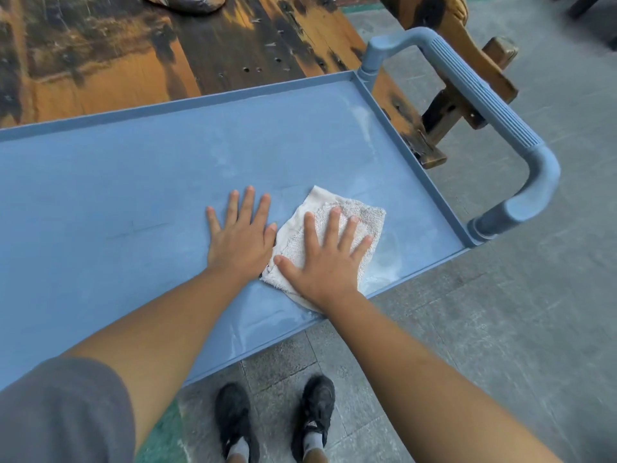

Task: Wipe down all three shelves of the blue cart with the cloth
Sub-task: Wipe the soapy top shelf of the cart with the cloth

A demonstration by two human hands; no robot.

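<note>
While the top shelf (133, 168) of the blue cart (233, 94) runs lengthwise from left to right, with its handle (484, 95) at the right end, a folded white cloth (365, 217) lies near that end, one corner pointing toward the far rim. The right hand (325, 262) presses flat on the cloth with fingers spread. The left hand (238, 235) lies flat on the bare shelf, just beside the cloth's left edge.

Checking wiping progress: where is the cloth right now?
In the head view, the cloth lies on the cart's top shelf toward its handle end, pressed flat under the right hand, with the left hand just beside it.
</note>
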